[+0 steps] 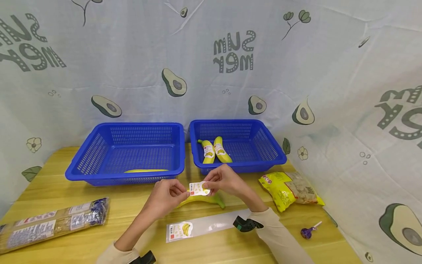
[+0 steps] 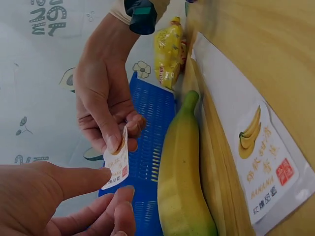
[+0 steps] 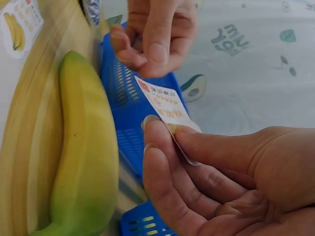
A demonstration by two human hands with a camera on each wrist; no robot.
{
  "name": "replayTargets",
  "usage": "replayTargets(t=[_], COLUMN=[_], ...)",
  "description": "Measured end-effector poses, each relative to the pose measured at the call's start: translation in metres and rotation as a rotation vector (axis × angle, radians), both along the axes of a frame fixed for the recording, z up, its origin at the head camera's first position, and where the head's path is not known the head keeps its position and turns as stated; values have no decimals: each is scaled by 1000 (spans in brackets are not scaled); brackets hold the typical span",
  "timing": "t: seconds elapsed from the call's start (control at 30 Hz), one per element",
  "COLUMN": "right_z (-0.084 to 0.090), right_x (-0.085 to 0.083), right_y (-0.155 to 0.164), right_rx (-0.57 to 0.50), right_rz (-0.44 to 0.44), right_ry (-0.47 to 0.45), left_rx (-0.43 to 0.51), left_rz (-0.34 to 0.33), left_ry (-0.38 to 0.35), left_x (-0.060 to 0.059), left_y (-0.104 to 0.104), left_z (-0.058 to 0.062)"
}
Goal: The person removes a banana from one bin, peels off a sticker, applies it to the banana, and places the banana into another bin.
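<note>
- At the back of the wooden table [image 1: 66, 190], two blue baskets stand side by side against the cloth: the left basket [image 1: 99, 161] holds one yellow banana lying flat near its front wall [image 1: 145, 171], and the right basket [image 1: 267, 154] holds two labelled bananas [image 1: 214, 150] resting next to each other.
- Just in front of the baskets, a small white sticker [image 1: 199, 188] printed with red and yellow marks is held above an unlabelled banana [image 1: 201, 200] that lies on the table.
- Right hand [image 1: 225, 181] pinches one edge of the sticker between thumb and forefinger, the thumb lying flat over its printed face in the right wrist view [image 3: 170, 110].
- Left hand [image 1: 166, 196] has its thumb and curled fingers gathered at the sticker's other end; the left wrist view shows the thumb tip meeting the sticker's lower corner [image 2: 118, 169].
- Between sticker and banana there is clear air; the sticker does not touch the peel.
- Nearer the person, a clear backing strip [image 1: 204, 225] with a banana label at its left end lies flat on the wood.
- To the right lie a yellow snack bag [image 1: 288, 189] and a purple-wrapped lollipop [image 1: 308, 231]; to the left lies a long noodle packet [image 1: 49, 220].
- Behind and around the table hangs a pale cloth [image 1: 329, 73] printed with avocados and lettering.
</note>
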State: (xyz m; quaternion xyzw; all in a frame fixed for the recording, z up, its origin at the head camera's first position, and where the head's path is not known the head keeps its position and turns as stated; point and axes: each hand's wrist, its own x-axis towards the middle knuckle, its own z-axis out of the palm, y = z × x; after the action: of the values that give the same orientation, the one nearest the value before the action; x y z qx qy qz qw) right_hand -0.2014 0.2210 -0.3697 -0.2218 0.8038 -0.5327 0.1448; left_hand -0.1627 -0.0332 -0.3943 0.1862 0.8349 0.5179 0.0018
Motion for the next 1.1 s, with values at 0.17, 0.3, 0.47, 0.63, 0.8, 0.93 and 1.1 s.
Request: replayTargets(t=[0.17, 0.3, 0.47, 0.63, 0.8, 0.93, 1.1], right_z=[-11, -17, -20, -22, -22, -23, -25], right_x=[-3, -3, -3, -3, -2, -2, -2], right_y=[-3, -6, -10, -12, -13, -14, -17], right_rx=[24, 49, 71, 79, 83, 86, 100], right_rz=[-49, -87, -124, -133, -139, -147, -146], right_ry=[-11, -6, 1, 8, 23, 16, 16], left_rx=[-105, -181, -160, -127, -148, -170, -211], left_rz=[71, 93, 47, 8, 16, 28, 26], left_ry=[153, 218, 193, 165, 208, 233, 268], left_x=[1, 1, 0, -2, -5, -5, -2], left_y=[6, 10, 12, 13, 15, 16, 15], left_z=[-6, -11, -16, -21, -25, -27, -30])
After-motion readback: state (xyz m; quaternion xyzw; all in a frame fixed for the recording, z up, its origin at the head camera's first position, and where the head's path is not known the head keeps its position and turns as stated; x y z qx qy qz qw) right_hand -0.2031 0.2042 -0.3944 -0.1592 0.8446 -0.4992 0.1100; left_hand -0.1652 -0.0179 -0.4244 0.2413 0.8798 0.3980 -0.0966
